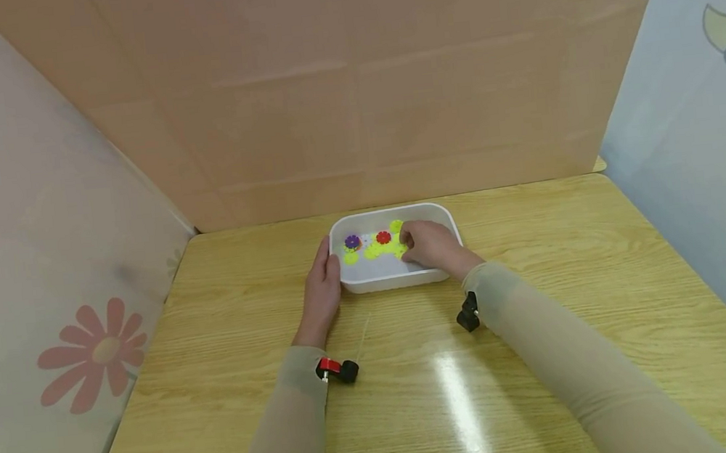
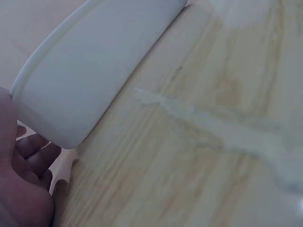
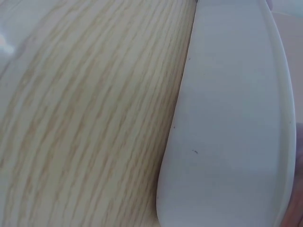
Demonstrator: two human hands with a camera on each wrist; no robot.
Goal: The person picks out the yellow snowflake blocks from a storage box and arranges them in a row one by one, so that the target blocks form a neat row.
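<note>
A white plastic tray (image 1: 401,281) stands on the table, holding several flower-shaped plastic pieces. Among them are a purple piece (image 1: 352,241), a red piece (image 1: 383,238) and a cluster of yellow pieces (image 1: 378,249). My left hand (image 1: 321,289) grips the tray's left end, thumb near the rim; in the left wrist view its bent fingers (image 2: 35,153) lie against the tray's corner. Reaching over the right end, my right hand (image 1: 430,243) has bent fingers down among the yellow pieces. I cannot tell whether a piece is between its fingertips. The tray wall hides most of this hand in the right wrist view.
The wooden table (image 1: 404,383) extends around the tray. A brown panel (image 1: 350,96) rises behind its far edge, with pale printed walls (image 1: 687,115) at both sides. Black wrist mounts (image 1: 348,371) project from both sleeves.
</note>
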